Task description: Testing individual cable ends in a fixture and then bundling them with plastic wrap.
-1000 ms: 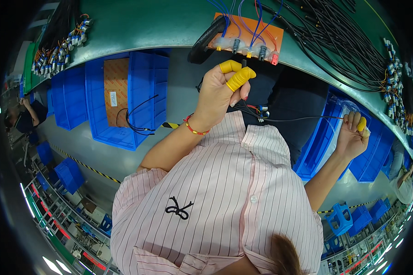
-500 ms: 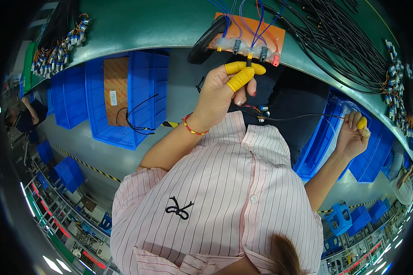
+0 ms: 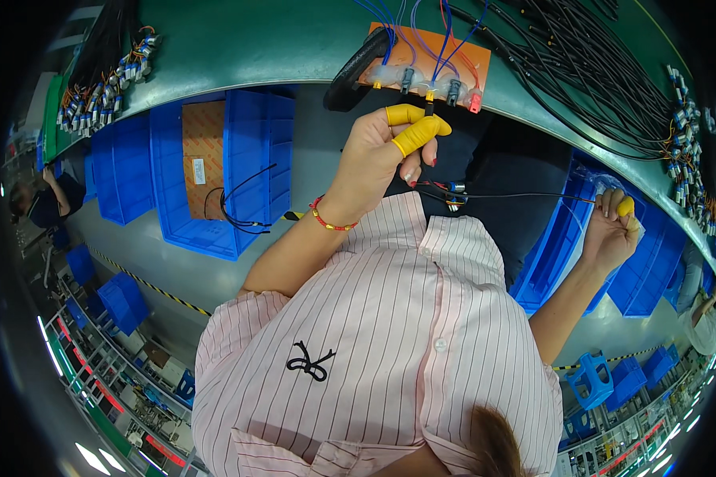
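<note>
Left hand (image 3: 394, 149), in yellow finger cots (image 3: 412, 138), grasps the end of a black cable (image 3: 429, 110), its tip at the middle yellow connector (image 3: 430, 95) of an orange board (image 3: 482, 67) on the green counter (image 3: 254, 40). Right hand (image 3: 611, 230) pinches the cable farther right, off the counter.

At twelve o'clock the tabletop (image 3: 254, 44) is showing green, the board (image 3: 480, 60) orange; the cable (image 3: 525, 195) is running black, the finger cots (image 3: 418, 137) yellow; toward six the shirt (image 3: 374, 318) is showing dark stripes on pink.
</note>
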Demonstrator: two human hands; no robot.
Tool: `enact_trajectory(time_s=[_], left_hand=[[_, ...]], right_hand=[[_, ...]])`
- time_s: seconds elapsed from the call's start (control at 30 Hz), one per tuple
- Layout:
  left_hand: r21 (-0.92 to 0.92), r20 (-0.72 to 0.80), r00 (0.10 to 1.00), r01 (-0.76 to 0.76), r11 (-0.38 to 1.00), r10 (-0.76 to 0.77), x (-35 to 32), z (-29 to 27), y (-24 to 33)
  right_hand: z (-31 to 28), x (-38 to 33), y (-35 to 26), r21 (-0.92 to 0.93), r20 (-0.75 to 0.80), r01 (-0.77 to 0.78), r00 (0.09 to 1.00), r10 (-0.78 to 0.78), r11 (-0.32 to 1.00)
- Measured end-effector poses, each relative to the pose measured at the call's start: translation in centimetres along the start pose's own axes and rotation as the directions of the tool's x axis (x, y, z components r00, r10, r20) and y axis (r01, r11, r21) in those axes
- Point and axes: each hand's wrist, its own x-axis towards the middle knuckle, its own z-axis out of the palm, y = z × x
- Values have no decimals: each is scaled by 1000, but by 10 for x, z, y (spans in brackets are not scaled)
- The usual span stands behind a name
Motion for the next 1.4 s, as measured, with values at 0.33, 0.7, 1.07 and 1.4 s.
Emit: enact_trajectory(time_s=[0.33, 0.7, 1.07, 1.4], left_hand=[[-199, 20, 993, 119, 973, -118, 0, 3, 11], [-396, 73, 992, 121, 910, -100, 9, -3, 4], [-137, -41, 995, 80, 987, -86, 3, 14, 13], [111, 76, 984, 151, 982, -160, -44, 44, 1]], right_hand=[[-1, 1, -1, 13, -30, -23, 999, 24, 1000], [-5, 0, -1, 26, -2, -32, 999, 32, 999], [-9, -13, -13, 51, -16, 55, 998, -55, 997], [-7, -22, -27, 46, -45, 114, 993, -112, 992]])
